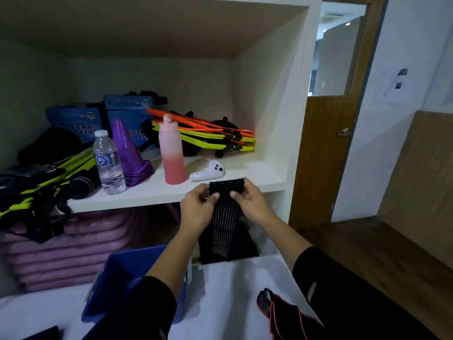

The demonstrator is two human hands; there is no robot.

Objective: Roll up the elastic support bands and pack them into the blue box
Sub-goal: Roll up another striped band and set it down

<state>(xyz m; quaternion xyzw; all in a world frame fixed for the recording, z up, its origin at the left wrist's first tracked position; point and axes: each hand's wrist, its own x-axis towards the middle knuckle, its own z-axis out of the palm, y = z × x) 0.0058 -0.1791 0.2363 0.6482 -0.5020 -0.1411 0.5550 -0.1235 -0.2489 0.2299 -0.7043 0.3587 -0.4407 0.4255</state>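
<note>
A black elastic support band [225, 217] with thin white stripes hangs in front of the shelf. Its top end is folded over, and the rest trails down to the white surface. My left hand [197, 208] pinches the left side of the folded top. My right hand [250, 201] pinches the right side, thumb on the front. The blue box [117, 276] stands open at lower left, partly behind my left forearm; its inside is hidden. A second black band with orange edging [278, 307] lies at lower right on the white surface [228, 303].
On the shelf [157, 192] stand a water bottle [109, 163], stacked purple cones [128, 153], a pink bottle [171, 150] and a white controller [208, 171]. Neon vests [41, 185] lie left, folded hurdles [208, 136] behind. Purple mats [66, 249] are stacked below. A wooden door [323, 153] is right.
</note>
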